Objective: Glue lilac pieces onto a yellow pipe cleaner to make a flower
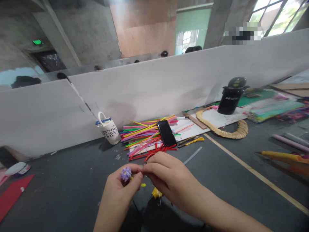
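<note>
My left hand (123, 187) is closed around a small purple flower (126, 174), whose head shows between thumb and forefinger with a bit of yellow stem below it. My right hand (170, 174) is closed in a pinch, its fingertips meeting those of my left hand. What the right fingers pinch is hidden. A red curved piece (149, 157) shows just behind the right fingers; I cannot tell whether it is held. Below the hands sits a yellow object (156, 193), mostly covered by the right hand. A yellow scrap (143, 185) lies near the left thumb.
Beyond the hands lie many-coloured pipe cleaners (142, 135) with a phone (167, 133) on them. A white cup (108, 131), a translucent glue stick (193, 155), a curved tan strip (220, 131) and a black bottle (230, 96) stand or lie around. A white partition (149, 87) runs behind.
</note>
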Action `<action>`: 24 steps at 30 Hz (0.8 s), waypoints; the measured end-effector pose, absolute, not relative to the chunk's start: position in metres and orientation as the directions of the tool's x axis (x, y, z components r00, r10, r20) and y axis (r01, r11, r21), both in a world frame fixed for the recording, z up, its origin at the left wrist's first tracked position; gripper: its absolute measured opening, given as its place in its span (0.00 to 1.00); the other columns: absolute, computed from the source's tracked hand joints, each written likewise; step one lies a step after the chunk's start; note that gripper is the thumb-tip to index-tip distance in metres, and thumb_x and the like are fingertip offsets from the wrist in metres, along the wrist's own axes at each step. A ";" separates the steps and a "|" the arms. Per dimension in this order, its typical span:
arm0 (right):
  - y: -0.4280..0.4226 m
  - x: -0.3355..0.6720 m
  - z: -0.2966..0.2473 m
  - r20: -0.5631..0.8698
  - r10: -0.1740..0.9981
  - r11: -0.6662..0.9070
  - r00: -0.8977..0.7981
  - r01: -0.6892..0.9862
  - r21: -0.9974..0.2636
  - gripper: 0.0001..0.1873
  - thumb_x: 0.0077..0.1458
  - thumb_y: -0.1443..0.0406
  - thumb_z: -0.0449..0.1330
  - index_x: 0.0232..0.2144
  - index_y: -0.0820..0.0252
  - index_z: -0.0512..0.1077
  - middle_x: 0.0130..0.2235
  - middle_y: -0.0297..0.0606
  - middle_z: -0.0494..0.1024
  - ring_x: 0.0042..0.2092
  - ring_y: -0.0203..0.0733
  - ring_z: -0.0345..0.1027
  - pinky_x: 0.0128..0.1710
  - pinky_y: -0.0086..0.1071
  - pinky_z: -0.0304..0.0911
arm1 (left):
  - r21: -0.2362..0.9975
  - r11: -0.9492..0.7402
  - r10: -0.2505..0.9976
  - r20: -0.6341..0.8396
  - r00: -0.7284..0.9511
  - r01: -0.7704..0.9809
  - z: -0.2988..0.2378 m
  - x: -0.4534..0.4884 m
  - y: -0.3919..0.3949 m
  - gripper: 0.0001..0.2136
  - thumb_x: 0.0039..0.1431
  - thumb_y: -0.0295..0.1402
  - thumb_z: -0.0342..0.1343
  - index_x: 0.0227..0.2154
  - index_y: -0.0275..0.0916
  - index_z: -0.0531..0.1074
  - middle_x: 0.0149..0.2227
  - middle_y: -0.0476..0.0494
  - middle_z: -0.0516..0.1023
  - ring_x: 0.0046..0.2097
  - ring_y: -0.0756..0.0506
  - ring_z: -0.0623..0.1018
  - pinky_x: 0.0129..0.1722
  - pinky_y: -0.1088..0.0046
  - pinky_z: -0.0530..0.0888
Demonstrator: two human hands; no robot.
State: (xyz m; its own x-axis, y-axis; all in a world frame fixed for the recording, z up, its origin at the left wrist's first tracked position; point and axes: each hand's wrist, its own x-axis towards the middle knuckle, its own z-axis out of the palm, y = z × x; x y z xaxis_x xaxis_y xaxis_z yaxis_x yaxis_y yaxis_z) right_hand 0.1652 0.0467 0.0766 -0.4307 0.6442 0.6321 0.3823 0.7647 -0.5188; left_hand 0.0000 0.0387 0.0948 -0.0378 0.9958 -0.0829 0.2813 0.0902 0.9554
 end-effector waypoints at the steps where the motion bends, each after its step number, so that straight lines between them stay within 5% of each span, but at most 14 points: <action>1: 0.047 0.166 0.076 0.630 0.650 0.759 -0.424 0.389 -0.522 0.11 0.61 0.74 0.51 0.37 0.65 0.73 0.35 0.43 0.74 0.37 0.40 0.66 0.36 0.31 0.64 | 0.955 0.100 0.995 -0.092 -0.044 0.278 0.095 0.002 0.038 0.08 0.44 0.36 0.62 0.24 0.36 0.77 0.16 0.55 0.65 0.20 0.52 0.60 0.20 0.76 0.56; 4: 0.049 0.168 0.077 0.605 0.701 0.713 -0.377 0.388 -0.584 0.09 0.58 0.74 0.54 0.35 0.63 0.74 0.34 0.40 0.74 0.36 0.39 0.66 0.36 0.31 0.63 | 0.968 0.143 0.987 -0.125 -0.101 0.204 0.094 0.007 0.036 0.08 0.43 0.36 0.63 0.26 0.37 0.79 0.15 0.56 0.63 0.20 0.52 0.60 0.19 0.76 0.54; 8: 0.055 0.170 0.080 0.412 0.879 0.460 -0.239 0.204 -0.864 0.06 0.52 0.74 0.58 0.28 0.60 0.72 0.29 0.32 0.74 0.32 0.35 0.67 0.34 0.28 0.62 | 0.977 0.191 0.978 -0.181 -0.102 0.098 0.087 0.007 0.037 0.09 0.43 0.37 0.62 0.25 0.37 0.78 0.14 0.55 0.65 0.19 0.52 0.60 0.19 0.77 0.55; 11: 0.060 0.173 0.085 0.184 0.942 0.175 -0.279 -0.057 -0.983 0.03 0.50 0.70 0.61 0.26 0.60 0.71 0.26 0.29 0.72 0.30 0.33 0.66 0.31 0.26 0.62 | 0.957 0.187 0.981 -0.195 0.017 0.224 0.083 0.006 0.040 0.09 0.46 0.38 0.61 0.25 0.37 0.77 0.15 0.54 0.65 0.19 0.51 0.60 0.19 0.76 0.55; 13: 0.061 0.176 0.088 0.154 0.936 0.124 -0.317 -0.114 -0.986 0.03 0.49 0.70 0.62 0.25 0.61 0.71 0.26 0.29 0.71 0.30 0.33 0.66 0.31 0.27 0.62 | 0.929 0.123 0.978 -0.172 0.115 0.348 0.083 0.008 0.040 0.09 0.50 0.39 0.58 0.24 0.38 0.76 0.17 0.53 0.67 0.20 0.50 0.62 0.20 0.75 0.57; 18: 0.052 0.179 0.093 0.378 0.874 0.423 -0.304 0.095 -0.901 0.07 0.52 0.74 0.61 0.25 0.60 0.73 0.31 0.31 0.72 0.35 0.34 0.67 0.37 0.27 0.63 | 0.847 -0.109 0.980 0.004 0.198 0.520 0.083 0.015 0.037 0.08 0.53 0.30 0.52 0.21 0.41 0.72 0.23 0.49 0.74 0.27 0.45 0.71 0.28 0.72 0.65; 24: 0.042 0.178 0.089 0.518 0.757 0.640 -0.399 0.291 -0.711 0.05 0.60 0.70 0.57 0.33 0.60 0.73 0.35 0.36 0.71 0.39 0.38 0.66 0.41 0.31 0.64 | 0.778 -0.163 0.977 0.040 0.211 0.607 0.079 0.015 0.035 0.09 0.51 0.26 0.48 0.27 0.42 0.74 0.30 0.46 0.79 0.35 0.41 0.76 0.36 0.68 0.68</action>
